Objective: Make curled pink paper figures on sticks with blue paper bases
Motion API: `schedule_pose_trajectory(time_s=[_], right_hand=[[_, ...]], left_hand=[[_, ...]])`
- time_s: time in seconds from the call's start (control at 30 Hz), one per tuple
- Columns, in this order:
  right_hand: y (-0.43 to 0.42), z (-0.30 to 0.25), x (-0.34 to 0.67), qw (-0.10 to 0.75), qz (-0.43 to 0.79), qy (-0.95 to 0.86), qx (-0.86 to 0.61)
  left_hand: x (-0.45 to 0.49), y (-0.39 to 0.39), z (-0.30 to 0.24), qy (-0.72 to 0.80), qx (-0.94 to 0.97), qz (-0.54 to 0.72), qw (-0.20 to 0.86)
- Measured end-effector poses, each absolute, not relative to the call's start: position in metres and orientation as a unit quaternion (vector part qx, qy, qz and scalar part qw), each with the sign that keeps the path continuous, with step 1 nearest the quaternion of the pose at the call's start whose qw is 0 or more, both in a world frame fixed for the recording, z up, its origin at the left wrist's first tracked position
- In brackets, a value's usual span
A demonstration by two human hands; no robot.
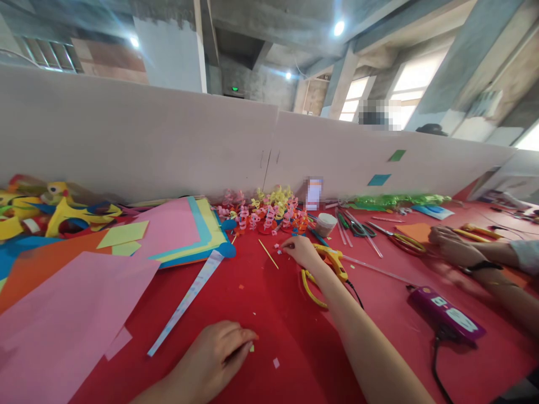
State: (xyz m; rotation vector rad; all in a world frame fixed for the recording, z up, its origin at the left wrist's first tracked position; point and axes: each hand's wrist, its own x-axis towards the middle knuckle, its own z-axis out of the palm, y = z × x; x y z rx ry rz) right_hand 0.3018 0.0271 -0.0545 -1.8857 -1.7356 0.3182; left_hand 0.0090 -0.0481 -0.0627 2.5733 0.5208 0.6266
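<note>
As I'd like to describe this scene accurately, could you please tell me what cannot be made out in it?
All in the head view:
- Left hand: its curled fingers hide whether they hold anything.
- Right hand: whatever is at its fingertips is too small to identify.
- Yellow glue gun: partly hidden by the right forearm.
- Phone: screen content blurred.
- Large pink sheet: cut off by the picture's edge.

Ceiling lamps (339,28) are flaring; right-hand windows (415,73) are glaring white; soft shadows are falling across the red tabletop (269,297); outer edges are stretching.
</note>
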Motion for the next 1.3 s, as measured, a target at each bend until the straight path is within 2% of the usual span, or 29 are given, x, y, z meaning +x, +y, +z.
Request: schedule_pose_trajectory(time_s=[0.3,0.77,1.0,1.3], right_hand=[[0.027,-0.062,0.296,0.271,0.136,-0.651,-0.696],[0.03,-0.065,0.297,0.322,0.153,-0.648,-0.673],[0.027,-0.061,0.294,0.313,0.155,-0.648,-0.677],[0.02,-0.045,0.291,0.295,0.097,-0.614,-0.726]], left_hand=[[0.008,-0.049,-0.063,0.191,0.928,0.234,0.218],[0.008,-0.048,-0.066,0.184,0.931,0.232,0.214],[0.008,-0.049,-0.066,0.185,0.929,0.234,0.22],[0.009,-0.05,-0.065,0.186,0.929,0.248,0.2]])
